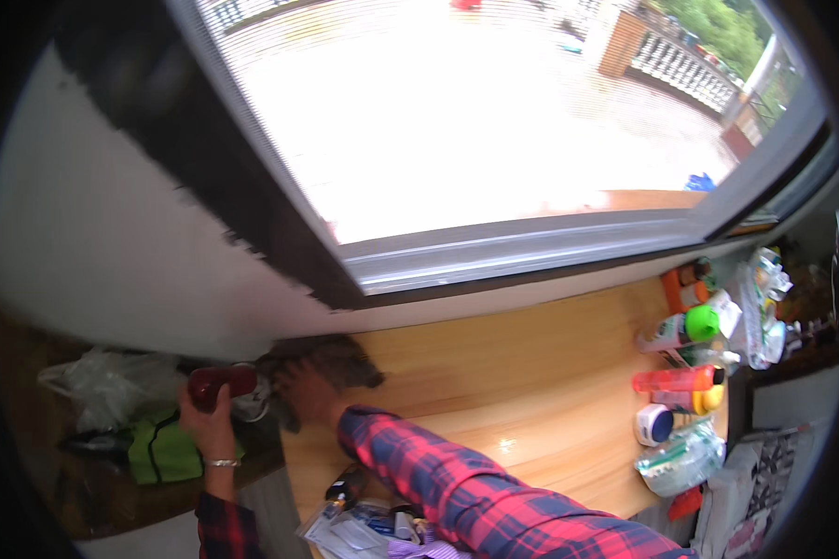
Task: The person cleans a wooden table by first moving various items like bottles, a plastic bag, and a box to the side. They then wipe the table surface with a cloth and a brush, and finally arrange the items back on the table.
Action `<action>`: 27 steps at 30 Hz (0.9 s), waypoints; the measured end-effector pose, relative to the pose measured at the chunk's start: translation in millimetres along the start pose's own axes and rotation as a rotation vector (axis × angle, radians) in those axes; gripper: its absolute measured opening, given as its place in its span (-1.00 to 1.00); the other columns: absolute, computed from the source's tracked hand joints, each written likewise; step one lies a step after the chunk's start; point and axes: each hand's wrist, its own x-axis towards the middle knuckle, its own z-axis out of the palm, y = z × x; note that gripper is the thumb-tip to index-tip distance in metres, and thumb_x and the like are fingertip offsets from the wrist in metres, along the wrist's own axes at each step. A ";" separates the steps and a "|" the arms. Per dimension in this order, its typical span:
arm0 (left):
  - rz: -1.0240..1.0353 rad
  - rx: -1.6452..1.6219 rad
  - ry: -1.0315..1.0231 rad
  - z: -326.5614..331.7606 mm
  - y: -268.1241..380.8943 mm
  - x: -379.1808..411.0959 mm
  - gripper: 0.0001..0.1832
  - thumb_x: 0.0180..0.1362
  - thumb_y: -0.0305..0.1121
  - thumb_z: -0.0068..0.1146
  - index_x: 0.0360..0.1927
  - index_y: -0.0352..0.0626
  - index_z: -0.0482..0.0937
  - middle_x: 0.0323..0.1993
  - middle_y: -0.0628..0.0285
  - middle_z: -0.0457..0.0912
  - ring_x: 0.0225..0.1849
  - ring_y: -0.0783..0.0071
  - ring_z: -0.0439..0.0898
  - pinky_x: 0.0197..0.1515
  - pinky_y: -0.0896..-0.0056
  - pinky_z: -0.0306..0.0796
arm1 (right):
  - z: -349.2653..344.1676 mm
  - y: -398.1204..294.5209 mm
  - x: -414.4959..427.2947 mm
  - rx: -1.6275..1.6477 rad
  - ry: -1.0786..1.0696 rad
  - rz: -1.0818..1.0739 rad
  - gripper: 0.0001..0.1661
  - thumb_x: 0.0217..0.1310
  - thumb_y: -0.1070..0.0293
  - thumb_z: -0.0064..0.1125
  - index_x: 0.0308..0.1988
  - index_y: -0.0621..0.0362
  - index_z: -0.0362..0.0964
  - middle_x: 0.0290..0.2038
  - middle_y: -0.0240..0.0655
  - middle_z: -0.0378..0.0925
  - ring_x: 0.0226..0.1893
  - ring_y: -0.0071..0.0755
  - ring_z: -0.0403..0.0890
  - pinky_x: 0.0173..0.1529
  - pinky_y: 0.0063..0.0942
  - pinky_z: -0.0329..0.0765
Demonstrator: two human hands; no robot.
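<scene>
My left hand, with a silver bracelet at the wrist, grips a glossy dark red object at the left, above the darker surface beside the wooden table. What kind of object it is, I cannot tell. My right hand presses on a dark grey cloth at the table's left end, near the wall; its fingers are blurred. Between the two hands is a round, pale-rimmed item, partly hidden. The wooden tabletop stretches to the right of the cloth.
Several bottles, one with a green cap, and a blue-lidded jar line the table's right end. Packets lie at the near edge. A plastic bag and a green bag are at left. The window frame borders the back.
</scene>
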 end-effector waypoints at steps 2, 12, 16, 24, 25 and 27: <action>-0.010 0.008 -0.031 12.5 -3.0 -6.6 -0.55 -0.01 -0.44 0.36 -0.05 -0.32 0.47 -0.19 0.14 0.61 -0.19 0.40 0.56 -0.09 0.35 0.45 | -10.3 -0.1 -8.1 0.067 -0.127 -0.035 -0.58 0.00 0.13 0.08 -0.14 0.05 0.54 0.09 -0.27 0.40 0.14 -0.14 0.31 0.19 -0.13 0.24; 0.006 -0.231 -0.287 116.1 21.5 -15.5 -0.50 -0.11 -0.47 0.41 -0.04 -0.25 0.48 -0.23 0.16 0.65 -0.17 0.41 0.60 -0.06 0.35 0.47 | -111.8 144.3 -210.6 -0.120 0.251 0.239 -0.53 -0.15 0.15 0.25 -0.15 0.08 0.52 0.12 -0.22 0.44 0.13 -0.05 0.39 0.12 -0.07 0.35; 0.076 -0.060 -0.348 134.5 49.4 -24.1 -0.44 -0.17 -0.34 0.46 -0.06 -0.22 0.49 -0.22 0.09 0.65 -0.17 0.27 0.63 -0.08 0.28 0.48 | -170.7 204.0 -299.5 -0.230 0.397 0.466 -0.69 -0.21 0.26 0.29 -0.32 0.05 0.54 -0.04 -0.18 0.52 0.01 -0.03 0.48 0.02 -0.08 0.43; 0.105 -0.140 -0.502 144.4 76.6 -41.3 -0.51 -0.16 -0.29 0.46 -0.14 -0.18 0.51 -0.26 0.06 0.66 -0.22 0.11 0.65 -0.17 0.23 0.52 | -182.6 171.7 -392.3 -0.427 0.406 0.948 -0.55 -0.11 0.28 0.18 -0.10 0.11 0.47 0.08 -0.21 0.42 0.11 -0.02 0.36 0.11 -0.09 0.28; 0.151 -0.118 -0.477 146.3 78.8 -42.6 -0.50 -0.17 -0.27 0.45 -0.14 -0.16 0.50 -0.28 0.06 0.66 -0.24 0.09 0.65 -0.20 0.21 0.51 | -178.2 153.8 -401.2 -0.423 0.405 0.957 -0.54 -0.10 0.28 0.18 -0.09 0.12 0.47 0.09 -0.20 0.42 0.12 -0.02 0.35 0.13 -0.09 0.27; 0.241 -0.063 -0.428 148.9 82.4 -41.1 -0.50 -0.17 -0.21 0.43 -0.14 -0.11 0.50 -0.33 0.06 0.65 -0.27 0.05 0.63 -0.24 0.18 0.51 | -170.8 120.6 -419.2 -0.400 0.376 0.971 -0.54 -0.08 0.33 0.16 -0.07 0.13 0.44 0.09 -0.20 0.40 0.12 -0.02 0.35 0.15 -0.10 0.25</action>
